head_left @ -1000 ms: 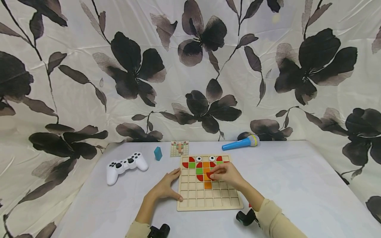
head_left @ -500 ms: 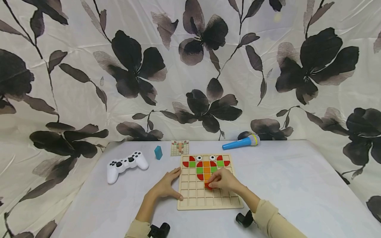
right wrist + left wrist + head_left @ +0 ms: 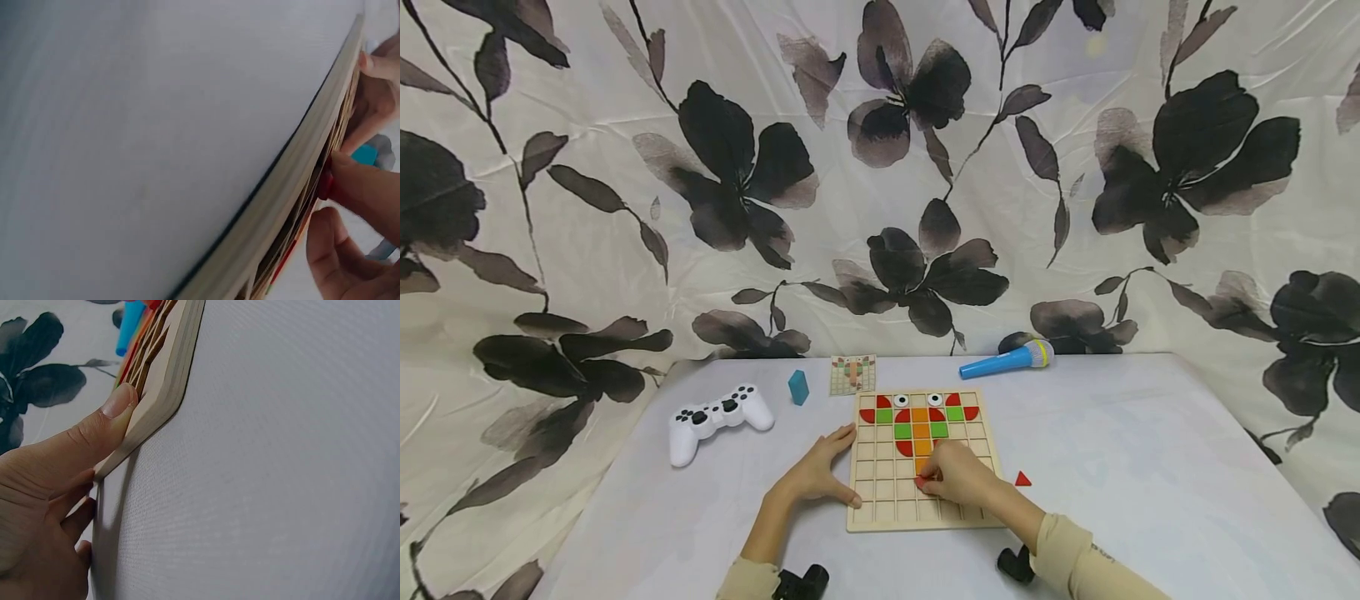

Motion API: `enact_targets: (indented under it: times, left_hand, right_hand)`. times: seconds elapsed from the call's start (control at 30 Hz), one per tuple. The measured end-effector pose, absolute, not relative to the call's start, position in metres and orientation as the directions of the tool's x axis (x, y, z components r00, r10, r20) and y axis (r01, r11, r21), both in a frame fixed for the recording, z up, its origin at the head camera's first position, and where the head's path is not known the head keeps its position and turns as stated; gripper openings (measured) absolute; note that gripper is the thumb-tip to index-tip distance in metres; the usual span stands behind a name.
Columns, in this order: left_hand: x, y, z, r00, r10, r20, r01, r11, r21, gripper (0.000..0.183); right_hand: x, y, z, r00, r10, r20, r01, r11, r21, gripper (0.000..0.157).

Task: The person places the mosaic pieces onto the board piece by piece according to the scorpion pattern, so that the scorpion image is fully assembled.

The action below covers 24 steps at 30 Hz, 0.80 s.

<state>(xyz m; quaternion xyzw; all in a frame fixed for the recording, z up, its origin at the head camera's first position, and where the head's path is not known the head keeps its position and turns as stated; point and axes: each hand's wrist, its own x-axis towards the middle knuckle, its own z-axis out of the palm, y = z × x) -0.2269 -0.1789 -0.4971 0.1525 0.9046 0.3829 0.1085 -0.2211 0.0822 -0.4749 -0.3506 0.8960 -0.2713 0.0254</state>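
My right hand [image 3: 961, 477] pinches a small red piece [image 3: 919, 482] between thumb and fingers, low over the wooden grid board [image 3: 880, 510], just below the orange column. In the right wrist view the thumb presses on this red piece [image 3: 325, 185] at the grid; its full shape is hidden. My left hand [image 3: 816, 468] lies spread along the board's left edge. Its thumb [image 3: 119, 403] rests on the rim near the corner in the left wrist view. Red, green and orange pieces [image 3: 921, 428] and two round eye pieces [image 3: 901, 401] fill cells in the upper half.
A red triangle [image 3: 1022, 479] lies right of the board. Behind it are a pattern card [image 3: 852, 375] and a blue toy microphone [image 3: 1007, 361]. A teal block [image 3: 798, 387] and a white game controller [image 3: 721, 422] stand to the left. Flowered cloth hangs behind the table.
My right hand has moved down the board with the red piece, from beside the orange column to below it. The red triangle now shows beside the arm. My left hand has stayed put.
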Motion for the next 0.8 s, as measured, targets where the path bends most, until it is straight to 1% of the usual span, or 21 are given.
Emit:
enact_targets:
  times: [0.1,0.23,0.3,0.47,0.57,0.73,0.8]
  left_hand:
    - [-0.2269,-0.1790,-0.4969,-0.930,0.358,-0.080,0.191,0.658,0.729,0.109]
    - [-0.2275,-0.1788,-0.4969,-0.930,0.357,-0.085,0.186,0.660,0.728,0.109]
    - [-0.2274,-0.1786,-0.4969,-0.931,0.355,-0.085,0.186,0.661,0.727,0.108]
    - [-0.2268,-0.1785,-0.4969,-0.935,0.344,-0.086,0.176,0.661,0.730,0.108]
    - [-0.2269,-0.1784,-0.4970,-0.936,0.339,-0.090,0.169,0.660,0.732,0.108]
    - [-0.2272,-0.1785,-0.4973,-0.934,0.346,-0.087,0.174,0.656,0.735,0.108]
    - [-0.2271,-0.1787,-0.4973,-0.933,0.350,-0.085,0.179,0.655,0.734,0.107]
  right_hand:
    - [-0.2189,0.0818,-0.4729,-0.728,-0.673,0.132,-0.652,0.620,-0.436,0.008]
    - [-0.2175,0.0830,-0.4725,-0.697,-0.704,0.134,-0.689,0.607,-0.396,0.018]
    - [-0.2176,0.0837,-0.4730,-0.689,-0.712,0.137,-0.698,0.602,-0.388,0.019]
    - [-0.2195,0.0841,-0.4751,-0.697,-0.705,0.132,-0.681,0.593,-0.430,0.011]
    - [-0.2207,0.0839,-0.4754,-0.700,-0.702,0.129,-0.670,0.584,-0.458,0.004]
    - [-0.2210,0.0845,-0.4745,-0.692,-0.710,0.132,-0.672,0.566,-0.478,0.012]
    - [-0.2210,0.0847,-0.4743,-0.691,-0.710,0.136,-0.675,0.566,-0.474,0.011]
